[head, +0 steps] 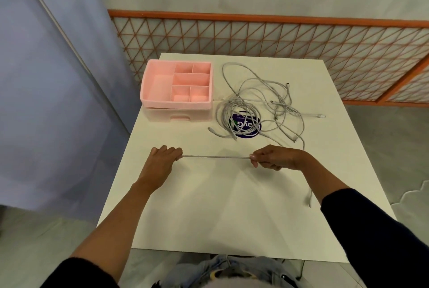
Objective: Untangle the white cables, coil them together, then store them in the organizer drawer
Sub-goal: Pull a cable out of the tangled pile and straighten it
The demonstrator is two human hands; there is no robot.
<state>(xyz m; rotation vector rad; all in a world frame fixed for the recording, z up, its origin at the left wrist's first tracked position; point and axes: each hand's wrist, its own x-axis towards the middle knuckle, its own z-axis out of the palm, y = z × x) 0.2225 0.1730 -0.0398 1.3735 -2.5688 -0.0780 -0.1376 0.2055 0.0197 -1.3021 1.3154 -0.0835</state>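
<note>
The left hand (166, 156) and right hand (274, 157) each gripped a taut white cable (216, 157), so harder pulling risked cinching the tangle (255, 106) at one o'clock.

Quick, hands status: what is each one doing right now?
Left hand: closed, gripping one end of the taut white cable.
Right hand: closed, pinching the same cable stretch; the rest trails back to the tangle.
</note>
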